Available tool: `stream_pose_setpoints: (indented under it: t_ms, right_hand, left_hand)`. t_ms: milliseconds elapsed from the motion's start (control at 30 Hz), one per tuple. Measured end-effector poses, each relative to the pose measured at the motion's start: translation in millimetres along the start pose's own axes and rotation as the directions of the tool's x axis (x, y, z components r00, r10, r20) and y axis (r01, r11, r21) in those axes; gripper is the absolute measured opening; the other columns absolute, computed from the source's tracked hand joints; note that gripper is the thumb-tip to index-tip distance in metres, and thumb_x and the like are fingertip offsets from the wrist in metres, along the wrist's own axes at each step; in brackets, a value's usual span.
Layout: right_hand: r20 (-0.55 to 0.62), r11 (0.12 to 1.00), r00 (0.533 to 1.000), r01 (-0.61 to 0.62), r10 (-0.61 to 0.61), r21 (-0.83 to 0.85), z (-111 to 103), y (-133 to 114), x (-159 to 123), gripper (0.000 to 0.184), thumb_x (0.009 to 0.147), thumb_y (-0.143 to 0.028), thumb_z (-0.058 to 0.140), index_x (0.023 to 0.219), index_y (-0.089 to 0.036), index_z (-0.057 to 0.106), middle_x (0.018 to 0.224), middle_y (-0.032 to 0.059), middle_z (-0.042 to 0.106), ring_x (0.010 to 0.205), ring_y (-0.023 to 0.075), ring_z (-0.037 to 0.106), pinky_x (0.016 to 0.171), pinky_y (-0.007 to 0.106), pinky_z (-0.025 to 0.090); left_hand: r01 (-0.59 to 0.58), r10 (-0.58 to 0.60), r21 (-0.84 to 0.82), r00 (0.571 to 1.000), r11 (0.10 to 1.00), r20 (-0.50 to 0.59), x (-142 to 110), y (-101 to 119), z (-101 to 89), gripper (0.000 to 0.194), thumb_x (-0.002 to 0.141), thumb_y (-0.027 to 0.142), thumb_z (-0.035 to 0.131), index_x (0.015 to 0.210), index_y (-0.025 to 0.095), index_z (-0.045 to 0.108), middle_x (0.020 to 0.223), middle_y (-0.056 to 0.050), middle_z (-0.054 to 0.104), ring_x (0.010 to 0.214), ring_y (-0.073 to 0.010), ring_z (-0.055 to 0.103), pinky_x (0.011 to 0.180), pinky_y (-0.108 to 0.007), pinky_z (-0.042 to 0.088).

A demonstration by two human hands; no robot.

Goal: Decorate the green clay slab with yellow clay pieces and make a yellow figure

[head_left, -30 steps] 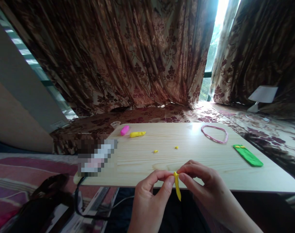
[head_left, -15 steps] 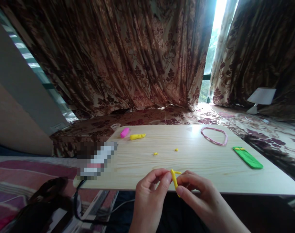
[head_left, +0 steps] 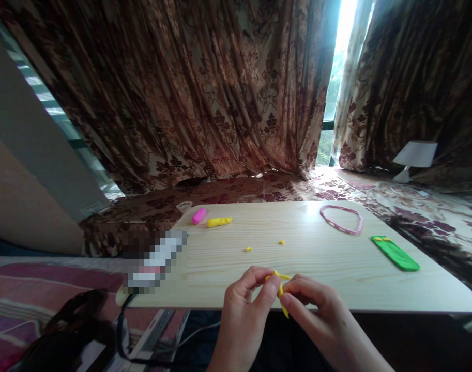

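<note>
Both hands pinch a thin yellow strip of modelling clay [head_left: 285, 309] above the table's near edge. My left hand [head_left: 248, 310] has thumb and forefinger closed on its upper end, where another thin yellow length sticks out toward the right fingers. My right hand [head_left: 321, 310] grips the strip lower down, its tip hanging below the thumb. Two small yellow clay bits, one left [head_left: 248, 249] and one right [head_left: 281, 242], lie on the table just beyond the hands. Part of the strip is hidden by my fingers.
On the pale wooden table [head_left: 321, 258] lie a pink clay stick [head_left: 199, 216], a yellow clay stick [head_left: 219, 222], a pink ring [head_left: 360, 226] and a flat green clay slab [head_left: 396, 254] with yellow pieces. A blurred-out object [head_left: 158, 258] sits at the left edge. A lamp [head_left: 416, 155] stands behind.
The left fingers have moved over the top of the yellow strip and now cover more of it. The strip's lower end shows further below the right thumb. The view has shifted slightly.
</note>
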State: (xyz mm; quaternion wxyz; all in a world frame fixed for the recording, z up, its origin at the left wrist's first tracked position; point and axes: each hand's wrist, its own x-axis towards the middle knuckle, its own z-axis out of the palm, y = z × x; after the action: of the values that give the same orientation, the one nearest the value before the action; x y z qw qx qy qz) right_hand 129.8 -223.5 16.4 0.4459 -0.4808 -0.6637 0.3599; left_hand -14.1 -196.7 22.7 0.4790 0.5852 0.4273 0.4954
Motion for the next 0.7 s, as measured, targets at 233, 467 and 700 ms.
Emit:
stream_pose_setpoints:
  t_ms: [233,467,700]
  right_hand:
    - [-0.147,1.000,0.989,0.021,-0.017,0.022,-6,2,6,0.014,0.085,-0.031,0.054,0.082,-0.019,0.060,0.076,0.0012,0.059,0.073,0.0149,0.056,0.067,0.024,0.044]
    - [-0.171,0.999,0.985,0.000,-0.007,-0.039,-16,4,4,0.016,0.085,-0.032,0.054,0.091,-0.020,0.064,0.082,0.0011,0.064,0.078,0.0151,0.060,0.069,0.024,0.046]
    - [-0.055,0.984,0.998,0.003,-0.013,-0.177,-10,22,3,0.019,0.088,-0.029,0.049,0.081,-0.020,0.065,0.077,0.0005,0.065,0.071,0.0137,0.061,0.064,0.023,0.047]
  left_hand:
    - [0.054,-0.055,-0.013,0.997,0.998,-0.049,-3,-4,0.9,0.017,0.078,0.034,0.062,0.083,0.019,0.068,0.083,-0.002,0.070,0.085,-0.0179,0.060,0.079,-0.024,0.044]
    - [0.060,-0.060,0.016,0.998,0.998,-0.022,3,-5,0.0,0.022,0.080,0.035,0.060,0.086,0.016,0.068,0.079,-0.003,0.070,0.080,-0.0160,0.061,0.075,-0.023,0.046]
    - [-0.006,0.000,0.148,0.999,0.989,0.037,37,-18,6.2,0.027,0.084,0.036,0.053,0.090,0.013,0.067,0.078,-0.005,0.069,0.076,-0.0168,0.063,0.072,-0.027,0.049]
